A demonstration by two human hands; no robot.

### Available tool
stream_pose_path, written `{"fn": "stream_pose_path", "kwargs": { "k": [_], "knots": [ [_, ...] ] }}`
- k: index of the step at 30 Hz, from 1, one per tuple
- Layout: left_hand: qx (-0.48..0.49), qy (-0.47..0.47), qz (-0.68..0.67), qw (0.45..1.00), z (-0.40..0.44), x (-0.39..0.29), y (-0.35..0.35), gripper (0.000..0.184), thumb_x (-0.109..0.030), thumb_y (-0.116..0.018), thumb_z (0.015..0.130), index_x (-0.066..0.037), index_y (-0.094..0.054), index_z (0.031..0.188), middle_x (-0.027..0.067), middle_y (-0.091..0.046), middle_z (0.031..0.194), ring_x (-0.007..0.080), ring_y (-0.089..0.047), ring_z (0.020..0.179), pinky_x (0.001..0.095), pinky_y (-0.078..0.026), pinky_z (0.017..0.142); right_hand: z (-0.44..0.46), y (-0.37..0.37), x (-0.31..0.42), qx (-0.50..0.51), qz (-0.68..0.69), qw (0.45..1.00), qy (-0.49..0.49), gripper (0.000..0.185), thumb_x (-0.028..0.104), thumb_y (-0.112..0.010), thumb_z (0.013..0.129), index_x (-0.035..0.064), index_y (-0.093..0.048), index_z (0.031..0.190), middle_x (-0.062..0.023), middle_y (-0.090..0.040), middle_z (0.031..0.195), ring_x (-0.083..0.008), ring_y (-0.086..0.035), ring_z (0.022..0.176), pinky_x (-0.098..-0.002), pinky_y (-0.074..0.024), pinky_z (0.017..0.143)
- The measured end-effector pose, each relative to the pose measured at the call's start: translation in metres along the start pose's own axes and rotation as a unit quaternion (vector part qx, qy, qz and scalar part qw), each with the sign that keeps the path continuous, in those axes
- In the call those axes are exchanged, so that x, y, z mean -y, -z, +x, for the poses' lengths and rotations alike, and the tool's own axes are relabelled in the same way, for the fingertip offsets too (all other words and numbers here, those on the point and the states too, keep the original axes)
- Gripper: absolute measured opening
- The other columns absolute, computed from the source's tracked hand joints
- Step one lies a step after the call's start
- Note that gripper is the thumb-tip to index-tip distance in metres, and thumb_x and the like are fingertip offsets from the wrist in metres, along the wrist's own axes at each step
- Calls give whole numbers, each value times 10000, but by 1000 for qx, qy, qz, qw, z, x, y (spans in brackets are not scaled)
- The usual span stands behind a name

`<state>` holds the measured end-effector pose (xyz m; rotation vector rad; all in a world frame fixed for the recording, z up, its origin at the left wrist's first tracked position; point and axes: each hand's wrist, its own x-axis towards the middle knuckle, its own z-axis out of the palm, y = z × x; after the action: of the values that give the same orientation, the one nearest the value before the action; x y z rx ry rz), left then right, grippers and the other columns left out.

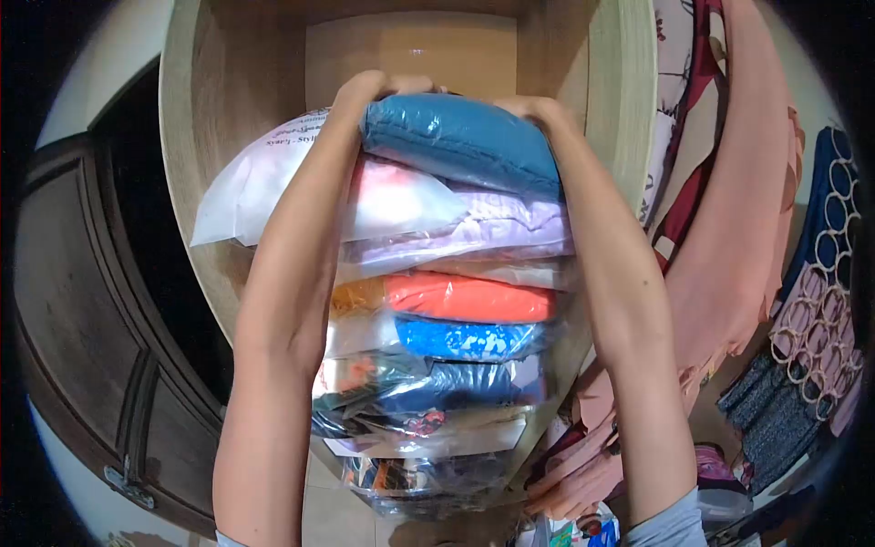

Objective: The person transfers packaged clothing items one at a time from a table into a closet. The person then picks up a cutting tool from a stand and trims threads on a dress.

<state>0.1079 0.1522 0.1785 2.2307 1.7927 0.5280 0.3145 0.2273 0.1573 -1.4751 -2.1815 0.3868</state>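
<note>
A folded blue garment in clear plastic (460, 141) lies on top of a tall stack of packaged clothes. My left hand (387, 84) is closed around its far left side, fingers partly hidden behind it. At its far right end my right hand (538, 109) grips it, with most of the fingers out of sight. Below it are a white printed plastic bag (264, 178) and a lilac garment in plastic (510, 223). Further down come an orange-red packaged garment (474, 298), a bright blue patterned one (465, 338) and a dark blue one (456, 383).
The stack stands at the front of a wooden cabinet compartment (410, 59). A dark carved wooden door (68, 301) is at left. At right hang a pink cloth (729, 182) and a ring hanger (825, 273) with scarves. Colourful items (574, 529) sit at the bottom.
</note>
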Motion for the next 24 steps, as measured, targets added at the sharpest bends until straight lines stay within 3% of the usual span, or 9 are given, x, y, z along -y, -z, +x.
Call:
{"fn": "stream_pose_path", "kwargs": {
  "k": [6,8,10,14,15,18,21,23,24],
  "knots": [
    [-50,30,-55,997,-2,2,-6,540,-495,-388,927,-129,-550,1290,111,-629,1200,270,-603,1076,381,-440,954,-44,3,-7,-81,-24,985,154,561,477,-449,933,23,-583,1234,-194,-616,1180,-281,-585,1075,-376,-435,939],
    [-152,12,127,980,-8,3,1,540,-512,-393,927,-123,-583,1251,135,-621,1205,314,-590,1097,406,-438,957,-62,6,-15,-111,-40,984,130,464,374,-422,968,16,-603,1201,-176,-627,1171,-267,-587,1077,-357,-424,956],
    [-223,-44,251,941,-41,-15,-2,530,-517,-415,923,-113,-618,1199,201,-583,1227,381,-556,1125,438,-432,958,-116,-2,-17,-155,-55,966,202,459,366,-459,957,13,-576,1227,-170,-623,1181,-275,-589,1062,-351,-425,949],
    [-230,-368,125,892,-137,-21,-56,456,-421,-529,874,-103,-618,1189,169,-599,1218,335,-559,1132,466,-415,953,-236,-55,-22,-250,-20,923,292,420,295,-574,888,-12,-576,1175,-222,-616,1142,-344,-574,1096,-383,-429,958],
    [-351,-370,235,827,-166,-18,-90,433,-374,-559,861,-106,-605,1198,159,-582,1239,324,-526,1160,475,-372,981,-266,-71,-24,-253,-2,920,298,405,266,-587,885,-12,-570,1178,-206,-626,1130,-325,-579,1091,-379,-429,958],
    [-187,-540,33,820,-211,4,-150,442,-282,-625,826,-78,-575,1215,146,-580,1230,329,-510,1167,460,-360,977,-347,-142,-11,-207,177,943,191,374,278,-575,911,9,-581,1171,-137,-644,1106,-223,-585,1048,-363,-438,940],
    [28,-531,-103,841,-251,27,-215,435,-271,-643,817,-3,-586,1156,234,-624,1053,411,-577,1001,427,-448,880,-426,-218,-15,-160,247,951,91,366,291,-563,930,22,-583,1177,-104,-649,1103,-179,-582,1037,-335,-447,921],
    [146,-542,-151,813,-256,41,-257,423,-211,-673,804,-17,-590,1170,240,-612,1120,400,-581,1033,420,-453,893,-487,-232,25,-61,306,936,-162,371,238,-570,934,-3,-553,1216,-92,-623,1116,-168,-569,1051,-314,-435,940],
    [223,-504,-143,822,-251,50,-273,413,-207,-672,814,-29,-594,1179,236,-608,1148,389,-584,1048,408,-452,910,-503,-262,18,-114,275,942,-158,369,239,-571,934,0,-555,1214,-94,-628,1106,-162,-575,1037,-307,-439,928]
  ]
}}
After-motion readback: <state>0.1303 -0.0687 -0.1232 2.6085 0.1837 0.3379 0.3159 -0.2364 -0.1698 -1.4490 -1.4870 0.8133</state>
